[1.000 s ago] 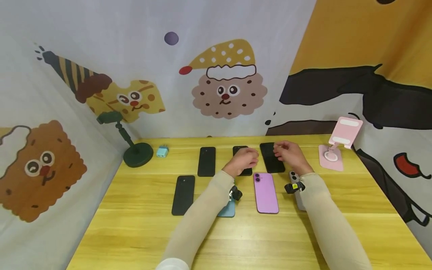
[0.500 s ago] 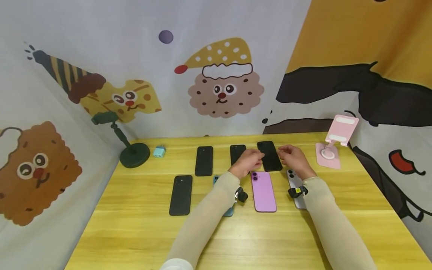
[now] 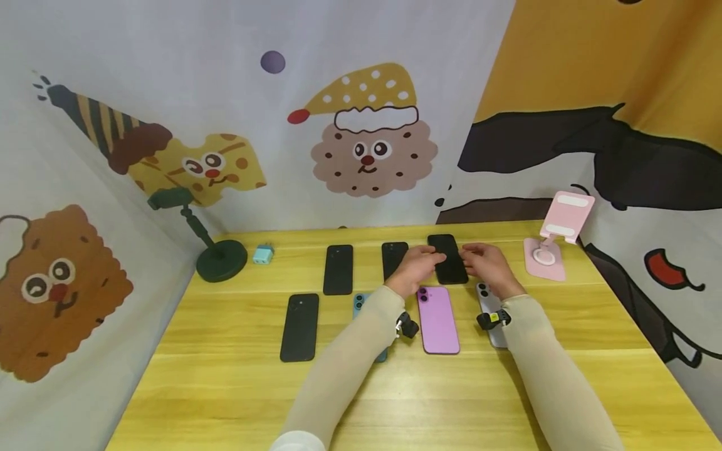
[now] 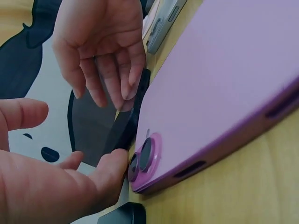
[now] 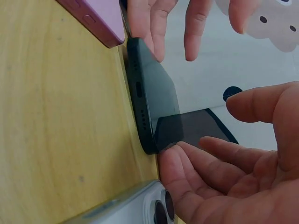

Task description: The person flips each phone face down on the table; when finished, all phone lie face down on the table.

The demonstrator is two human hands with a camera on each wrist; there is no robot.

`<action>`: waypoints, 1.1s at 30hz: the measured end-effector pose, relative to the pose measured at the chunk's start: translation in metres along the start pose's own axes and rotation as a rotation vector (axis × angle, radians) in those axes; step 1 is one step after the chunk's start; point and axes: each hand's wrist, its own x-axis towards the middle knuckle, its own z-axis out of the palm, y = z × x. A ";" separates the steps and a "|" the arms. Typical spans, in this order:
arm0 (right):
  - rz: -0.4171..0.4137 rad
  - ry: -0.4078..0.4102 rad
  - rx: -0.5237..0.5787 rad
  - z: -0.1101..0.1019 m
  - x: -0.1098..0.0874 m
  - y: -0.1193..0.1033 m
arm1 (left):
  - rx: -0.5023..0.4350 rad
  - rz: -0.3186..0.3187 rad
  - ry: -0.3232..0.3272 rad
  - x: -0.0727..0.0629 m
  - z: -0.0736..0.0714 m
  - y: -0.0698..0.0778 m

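A black phone (image 3: 449, 259), glossy screen up, lies at the back right of the table between my two hands. My left hand (image 3: 416, 269) is at its left edge; in the left wrist view the left fingers (image 4: 110, 175) are bent low beside it, thumb raised apart. My right hand (image 3: 489, 266) is at its right edge. In the right wrist view the right fingertips (image 5: 170, 161) meet the phone's near corner, the thumb held away from it. Below the hands lie a pink-purple phone (image 3: 439, 321) and a silver-white phone (image 3: 489, 305), partly under the right wrist.
Two black phones (image 3: 338, 269) (image 3: 299, 327) lie to the left. Another black phone (image 3: 393, 254) and a blue phone (image 3: 360, 302) are partly covered by the left arm. A dark green stand (image 3: 222, 260), light blue charger (image 3: 262, 254) and pink phone stand (image 3: 566, 216) sit toward the back corners.
My left hand has moved right, from over the neighbouring black phone to the left edge of the back-right one. The right hand has shifted from over that phone to its right edge.
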 end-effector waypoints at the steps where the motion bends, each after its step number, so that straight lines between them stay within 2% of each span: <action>1: -0.003 -0.005 -0.003 0.001 0.000 -0.001 | 0.003 0.000 -0.006 0.000 -0.001 0.001; 4: -0.004 -0.014 0.000 0.002 -0.001 -0.002 | -0.033 -0.004 -0.008 0.000 -0.002 0.003; 9: -0.004 -0.027 0.033 0.004 -0.003 -0.002 | -0.157 0.015 -0.020 0.000 0.003 0.008; 11: 0.001 -0.038 0.051 0.005 -0.004 -0.003 | -0.194 0.029 -0.036 -0.001 0.005 0.011; 15: 0.011 -0.059 0.087 0.006 -0.006 -0.003 | -0.198 0.049 -0.099 -0.005 0.011 0.016; 21: -0.006 -0.093 0.146 0.004 -0.005 -0.004 | -0.143 0.054 -0.183 -0.008 0.015 0.020; 27: 0.006 -0.107 0.194 0.004 -0.006 -0.003 | -0.017 -0.027 -0.283 -0.009 0.010 0.016; 33: 0.007 -0.088 0.205 0.002 -0.006 -0.003 | 0.089 -0.042 -0.376 -0.009 0.008 0.011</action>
